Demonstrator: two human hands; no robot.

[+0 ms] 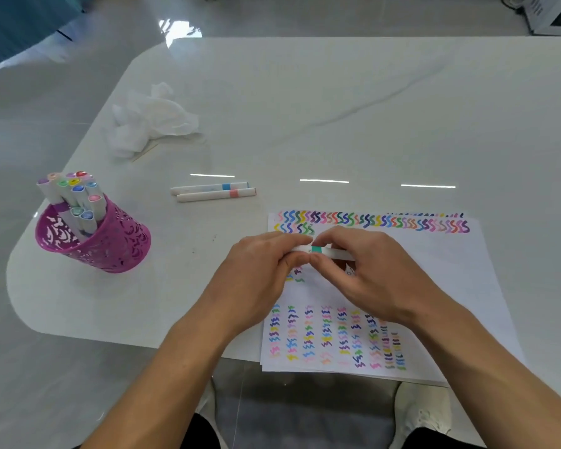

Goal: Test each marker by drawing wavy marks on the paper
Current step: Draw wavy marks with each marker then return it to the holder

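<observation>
The white marker [321, 251] with its green band lies crosswise between my fingertips, above the paper [450, 286]; my left hand [256, 270] pinches one end, my right hand [366, 270] curls round the other; the purple cup [110, 241] stands well left.

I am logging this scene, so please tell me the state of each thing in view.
Green marker: held level, above paper.
Left hand: pinches green marker.
Right hand: pinches green marker.
Blue marker: lying on table.
Pink marker: lying beside it.
Holder: upright, holds markers.
Tissue: crumpled.
Paper: flat, partly marked.
</observation>
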